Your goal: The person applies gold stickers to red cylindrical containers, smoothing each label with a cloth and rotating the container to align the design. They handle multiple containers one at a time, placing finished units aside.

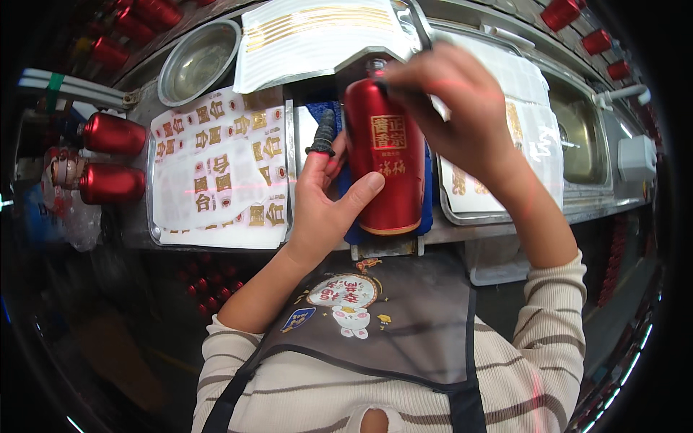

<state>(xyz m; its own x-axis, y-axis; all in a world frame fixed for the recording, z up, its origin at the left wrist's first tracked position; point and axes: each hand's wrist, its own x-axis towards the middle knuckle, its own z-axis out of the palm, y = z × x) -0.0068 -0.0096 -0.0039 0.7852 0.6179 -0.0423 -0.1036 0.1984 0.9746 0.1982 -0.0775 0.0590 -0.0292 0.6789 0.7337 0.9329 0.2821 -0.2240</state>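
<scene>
A shiny red bottle (402, 195) with gold lettering lies in front of me, its narrow neck pointing away and its gold-rimmed base toward me. My left hand (323, 213) grips its left side, thumb pressed on the front; one finger wears a black ribbed finger cover (325, 131). Over the bottle's shoulder, my right hand (462, 101) is curled and smeared by motion. A small dark thing shows at its fingertips, too blurred to name. Beneath the bottle is a blue cloth (426, 216).
Sheets of gold decals (224, 169) lie on a tray at left, more sheets (530, 144) at right. A striped gold sheet (317, 36) and metal bowl (198, 61) sit at the back. Two red bottles (113, 184) stand far left; a sink (581, 137) is far right.
</scene>
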